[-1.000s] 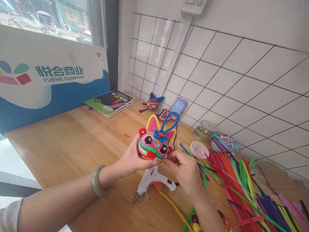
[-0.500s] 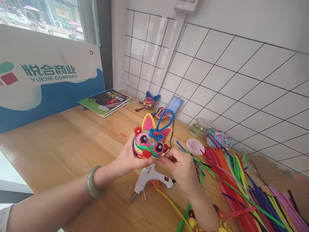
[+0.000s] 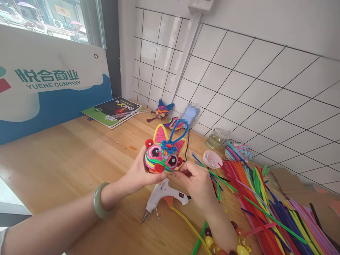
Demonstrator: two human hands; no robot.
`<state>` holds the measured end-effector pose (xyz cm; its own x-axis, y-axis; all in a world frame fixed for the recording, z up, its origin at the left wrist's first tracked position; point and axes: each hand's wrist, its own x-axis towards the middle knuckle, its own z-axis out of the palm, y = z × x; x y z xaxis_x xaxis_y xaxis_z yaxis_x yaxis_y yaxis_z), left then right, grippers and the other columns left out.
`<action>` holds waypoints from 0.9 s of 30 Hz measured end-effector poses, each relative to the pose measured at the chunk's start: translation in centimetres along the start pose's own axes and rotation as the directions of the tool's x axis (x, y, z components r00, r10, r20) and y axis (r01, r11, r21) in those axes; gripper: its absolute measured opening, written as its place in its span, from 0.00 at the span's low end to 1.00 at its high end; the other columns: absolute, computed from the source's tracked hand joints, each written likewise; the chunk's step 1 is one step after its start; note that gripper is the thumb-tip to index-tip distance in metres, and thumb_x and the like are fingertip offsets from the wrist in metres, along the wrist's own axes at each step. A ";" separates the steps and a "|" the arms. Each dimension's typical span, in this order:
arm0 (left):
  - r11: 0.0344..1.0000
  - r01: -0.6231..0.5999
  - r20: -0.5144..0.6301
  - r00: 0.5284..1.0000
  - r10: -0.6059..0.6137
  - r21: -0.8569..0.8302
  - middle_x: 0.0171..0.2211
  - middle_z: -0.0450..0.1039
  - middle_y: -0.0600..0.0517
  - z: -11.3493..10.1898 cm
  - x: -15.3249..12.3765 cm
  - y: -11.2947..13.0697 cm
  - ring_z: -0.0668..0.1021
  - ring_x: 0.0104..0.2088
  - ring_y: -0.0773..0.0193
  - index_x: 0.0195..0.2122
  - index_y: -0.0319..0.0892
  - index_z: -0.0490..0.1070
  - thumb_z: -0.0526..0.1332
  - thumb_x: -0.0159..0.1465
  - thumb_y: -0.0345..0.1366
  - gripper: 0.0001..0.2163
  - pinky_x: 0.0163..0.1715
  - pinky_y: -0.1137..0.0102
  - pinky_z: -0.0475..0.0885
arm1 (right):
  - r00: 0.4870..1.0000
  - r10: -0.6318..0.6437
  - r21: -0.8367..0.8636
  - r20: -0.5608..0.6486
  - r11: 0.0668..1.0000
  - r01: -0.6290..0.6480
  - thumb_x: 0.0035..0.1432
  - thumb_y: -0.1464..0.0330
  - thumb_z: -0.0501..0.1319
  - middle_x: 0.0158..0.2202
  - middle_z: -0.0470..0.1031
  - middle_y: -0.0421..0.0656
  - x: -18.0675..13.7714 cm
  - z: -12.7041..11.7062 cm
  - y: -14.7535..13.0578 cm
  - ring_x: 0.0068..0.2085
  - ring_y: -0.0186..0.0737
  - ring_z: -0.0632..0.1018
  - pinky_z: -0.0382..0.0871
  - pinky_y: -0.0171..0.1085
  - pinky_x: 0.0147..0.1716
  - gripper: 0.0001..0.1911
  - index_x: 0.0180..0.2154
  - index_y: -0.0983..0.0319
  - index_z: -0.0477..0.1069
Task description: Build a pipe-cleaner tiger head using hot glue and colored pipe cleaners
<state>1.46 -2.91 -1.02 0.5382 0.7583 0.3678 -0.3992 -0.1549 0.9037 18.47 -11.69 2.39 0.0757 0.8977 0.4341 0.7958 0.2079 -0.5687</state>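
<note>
A colourful pipe-cleaner animal head (image 3: 162,156) with pink ears, a blue loop on top and red pompoms is held above the wooden table (image 3: 79,159). My left hand (image 3: 138,171) cups it from the left and below, fingers wrapped round it. My right hand (image 3: 195,180) pinches at its lower right side, fingers closed together. A green bangle (image 3: 97,200) sits on my left wrist and a beaded bracelet (image 3: 225,244) on my right.
A white hot glue gun (image 3: 162,196) lies just below my hands. Several pipe cleaners (image 3: 265,209) are spread at the right. A pink dish (image 3: 212,159), a glass jar (image 3: 217,138), two small pipe-cleaner figures (image 3: 162,111) and a booklet (image 3: 114,111) lie toward the tiled wall.
The view has shifted slightly, so everything sits a little further left and higher. Both hands keep hold of the animal head; my right fingers stay pinched at its lower right.
</note>
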 end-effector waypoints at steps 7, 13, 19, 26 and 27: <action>1.000 0.011 -0.012 1.000 -0.011 0.024 0.44 0.75 0.47 0.0 0.2 0.2 0.78 0.41 0.56 0.48 0.42 0.61 0.73 0.46 0.31 0.30 0.39 0.67 0.75 | 0.999 0.034 0.017 0.024 0.999 -0.034 0.59 0.57 0.61 0.21 0.70 0.38 0.0 -0.1 -0.4 0.24 0.33 0.70 0.62 0.32 0.23 0.17 0.24 0.60 0.65; 1.000 0.027 -0.018 0.999 -0.027 0.013 0.44 0.75 0.45 0.1 0.2 0.4 0.78 0.41 0.55 0.48 0.41 0.62 0.73 0.45 0.32 0.30 0.39 0.66 0.75 | 0.998 0.047 0.024 0.029 0.999 -0.048 0.58 0.58 0.62 0.21 0.70 0.38 0.1 -0.2 -0.5 0.24 0.33 0.70 0.62 0.32 0.23 0.17 0.23 0.60 0.65; 1.000 0.022 -0.014 1.000 -0.022 0.002 0.43 0.75 0.45 0.0 0.3 0.2 0.78 0.41 0.55 0.48 0.41 0.62 0.73 0.46 0.33 0.29 0.39 0.66 0.75 | 0.997 0.065 0.028 0.041 0.997 -0.066 0.59 0.59 0.61 0.22 0.72 0.38 0.0 -0.1 -0.3 0.24 0.34 0.71 0.63 0.32 0.24 0.15 0.24 0.60 0.66; 1.000 0.024 0.001 1.000 -0.024 -0.004 0.44 0.74 0.45 0.0 0.3 0.2 0.78 0.42 0.55 0.49 0.41 0.60 0.72 0.47 0.34 0.30 0.40 0.67 0.75 | 0.997 0.066 0.014 0.042 0.998 -0.066 0.59 0.59 0.62 0.22 0.71 0.38 0.0 -0.2 -0.4 0.25 0.34 0.71 0.63 0.32 0.24 0.15 0.24 0.60 0.66; 1.000 0.025 -0.001 1.000 -0.025 -0.004 0.44 0.75 0.45 0.0 0.3 0.2 0.78 0.42 0.55 0.49 0.41 0.60 0.72 0.47 0.34 0.30 0.40 0.67 0.75 | 0.997 0.065 0.012 0.043 0.998 -0.066 0.59 0.60 0.62 0.22 0.71 0.38 0.0 -0.2 -0.4 0.25 0.34 0.71 0.63 0.32 0.24 0.15 0.24 0.60 0.66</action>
<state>1.54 -2.71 -0.69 0.5471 0.7628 0.3447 -0.3886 -0.1333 0.9117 18.29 -11.86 2.77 0.1016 0.9253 0.3653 0.7821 0.1527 -0.6042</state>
